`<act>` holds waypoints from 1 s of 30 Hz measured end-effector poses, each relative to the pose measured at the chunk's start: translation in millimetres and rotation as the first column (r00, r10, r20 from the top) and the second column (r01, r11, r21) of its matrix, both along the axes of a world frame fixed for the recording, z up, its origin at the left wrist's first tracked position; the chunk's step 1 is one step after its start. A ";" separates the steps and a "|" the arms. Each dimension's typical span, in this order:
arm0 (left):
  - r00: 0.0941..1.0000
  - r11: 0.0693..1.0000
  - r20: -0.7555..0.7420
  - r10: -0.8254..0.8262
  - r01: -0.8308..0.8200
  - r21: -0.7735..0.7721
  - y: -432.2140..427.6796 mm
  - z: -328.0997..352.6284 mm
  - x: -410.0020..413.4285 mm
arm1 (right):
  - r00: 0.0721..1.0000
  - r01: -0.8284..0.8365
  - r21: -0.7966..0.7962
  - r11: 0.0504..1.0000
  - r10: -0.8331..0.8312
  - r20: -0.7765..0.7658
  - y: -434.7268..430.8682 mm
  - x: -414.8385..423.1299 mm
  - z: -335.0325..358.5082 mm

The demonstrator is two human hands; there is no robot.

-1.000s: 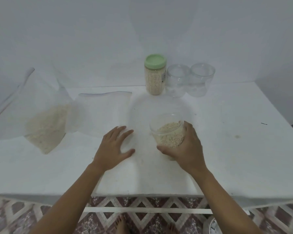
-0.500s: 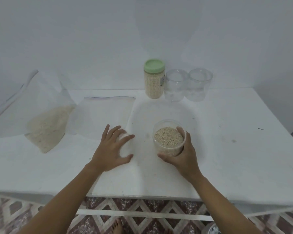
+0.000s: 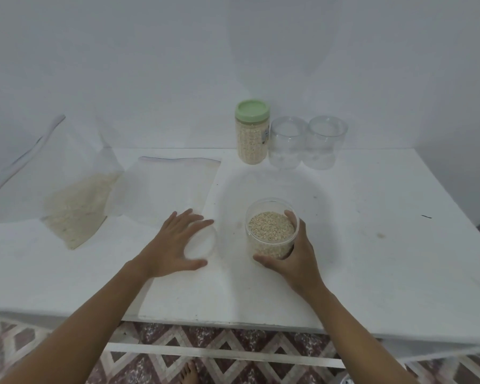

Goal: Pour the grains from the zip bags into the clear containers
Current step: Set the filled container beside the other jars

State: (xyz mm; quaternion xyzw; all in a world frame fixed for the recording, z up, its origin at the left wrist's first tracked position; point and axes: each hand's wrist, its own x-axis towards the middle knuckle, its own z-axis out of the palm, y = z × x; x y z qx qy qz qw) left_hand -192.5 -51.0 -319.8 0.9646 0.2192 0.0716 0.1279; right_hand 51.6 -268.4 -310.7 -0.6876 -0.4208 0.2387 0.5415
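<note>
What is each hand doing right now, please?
Left hand: fingers spread over a clear round lid; grip cannot be told.
Right hand: holds the clear round container of grains.

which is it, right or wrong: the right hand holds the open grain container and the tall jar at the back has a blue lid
Wrong in one respect: the head view shows that the lid of the tall jar at the back is green, not blue. The right hand does hold the open grain container.
</note>
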 end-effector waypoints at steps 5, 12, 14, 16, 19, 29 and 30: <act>0.971 0.971 0.201 0.128 -0.164 0.174 -4.8 0.4 7.1 | 1.000 0.000 -0.004 1.000 0.000 0.001 1.5 1.1 -1.7; 0.666 0.825 0.511 0.544 -0.314 -0.469 -51.1 44.7 71.9 | 1.000 0.003 -0.004 1.000 -0.003 0.005 2.9 1.8 -2.5; 0.705 0.838 0.507 0.496 -0.235 -0.493 -58.6 63.5 90.2 | 1.000 0.006 -0.001 1.000 -0.006 0.006 2.6 1.9 -1.9; 0.822 0.906 0.472 0.318 -0.117 -0.408 -69.6 83.3 106.3 | 1.000 0.006 0.004 1.000 -0.006 0.003 2.6 1.8 -0.6; 0.962 0.981 0.272 0.030 0.024 -0.192 -87.6 100.6 126.2 | 1.000 -0.005 0.011 1.000 0.005 0.001 2.7 1.0 -0.1; 1.000 0.994 -0.003 0.004 -0.003 0.107 -101.8 94.1 139.7 | 1.000 -0.001 0.016 1.000 0.001 -0.003 4.5 -0.9 3.2; 1.000 0.994 -0.016 0.004 -0.002 0.113 -103.2 96.0 140.5 | 1.000 -0.006 0.015 1.000 0.006 0.002 4.6 -0.3 2.4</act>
